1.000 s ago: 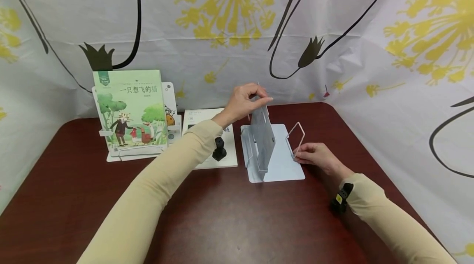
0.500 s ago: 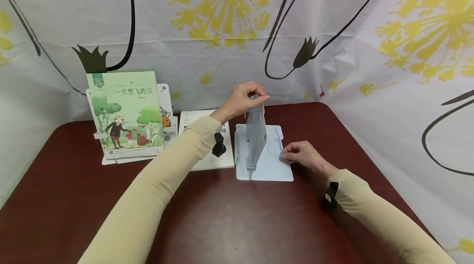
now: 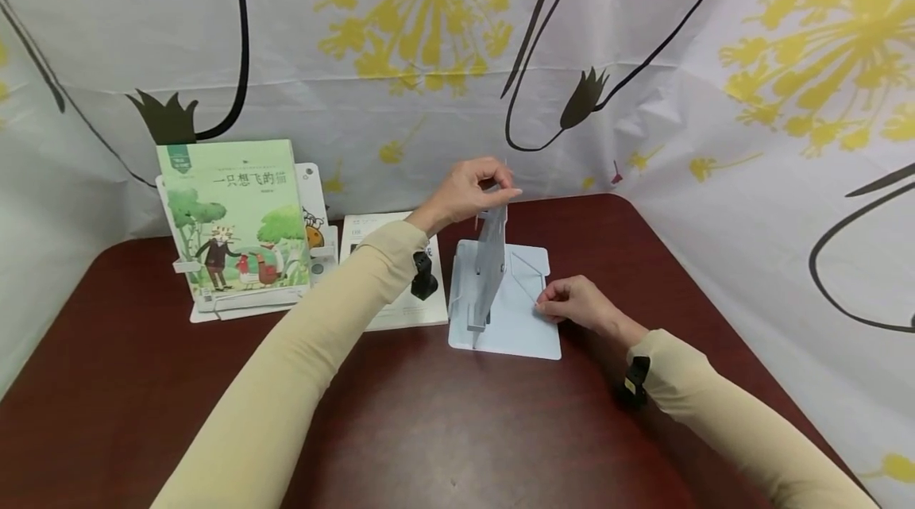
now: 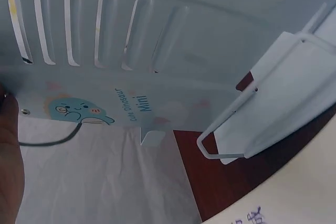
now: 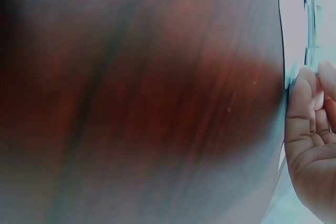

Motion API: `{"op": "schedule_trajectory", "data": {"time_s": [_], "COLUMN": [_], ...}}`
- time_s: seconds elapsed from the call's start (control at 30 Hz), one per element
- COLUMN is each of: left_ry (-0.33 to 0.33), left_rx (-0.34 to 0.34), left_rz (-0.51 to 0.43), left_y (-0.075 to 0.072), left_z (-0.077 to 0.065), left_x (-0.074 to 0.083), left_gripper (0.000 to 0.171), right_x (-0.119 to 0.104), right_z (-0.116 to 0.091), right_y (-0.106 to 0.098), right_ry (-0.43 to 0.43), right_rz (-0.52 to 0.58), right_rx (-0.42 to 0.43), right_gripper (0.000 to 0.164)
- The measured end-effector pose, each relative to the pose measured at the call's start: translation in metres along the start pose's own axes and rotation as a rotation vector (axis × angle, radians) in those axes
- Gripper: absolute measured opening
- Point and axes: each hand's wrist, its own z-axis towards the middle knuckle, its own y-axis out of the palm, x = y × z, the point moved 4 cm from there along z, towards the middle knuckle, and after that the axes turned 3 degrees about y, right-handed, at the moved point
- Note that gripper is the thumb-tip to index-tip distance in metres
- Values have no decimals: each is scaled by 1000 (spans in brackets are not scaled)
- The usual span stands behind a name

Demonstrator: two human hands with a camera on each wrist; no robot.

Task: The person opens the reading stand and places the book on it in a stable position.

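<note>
A light blue metal book stand lies with its base plate [image 3: 522,330] on the table in the head view. My left hand [image 3: 468,191] pinches the top edge of its raised panel [image 3: 492,255], which stands nearly edge-on. In the left wrist view the slotted panel [image 4: 184,87] carries a small dinosaur print, and part of the left hand [image 4: 9,156] shows at the left edge. My right hand [image 3: 581,306] pinches the thin wire support [image 3: 525,287] by the base's right side. That wire leans left over the base, toward the panel. In the right wrist view the right hand's [image 5: 315,145] fingertips are together.
A green picture book [image 3: 236,215] rests on another white stand [image 3: 310,187] at the back left. Partly behind my left arm, a white book [image 3: 418,306] lies flat beside the base. A patterned cloth [image 3: 400,32] hangs behind the dark red table [image 3: 457,422].
The wire support has swung left, from sticking up at the base's right edge to lying low over the base. My right hand went with it; the left hand keeps holding the panel.
</note>
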Motion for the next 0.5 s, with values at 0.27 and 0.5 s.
{"op": "schedule_trajectory", "data": {"time_s": [0.27,0.5], "left_ry": [58,84], "left_rx": [-93,-142], "left_rz": [-72,-93], "left_y": [22,36], "left_z": [8,13], "left_x": [3,5], "left_gripper": [8,9], "right_x": [-1,-2], "right_z": [-14,-18], "right_y": [4,7], "right_ry": [-24,-19], "right_rz": [-28,8], "right_rx": [-19,-1], "right_gripper": [11,10]}}
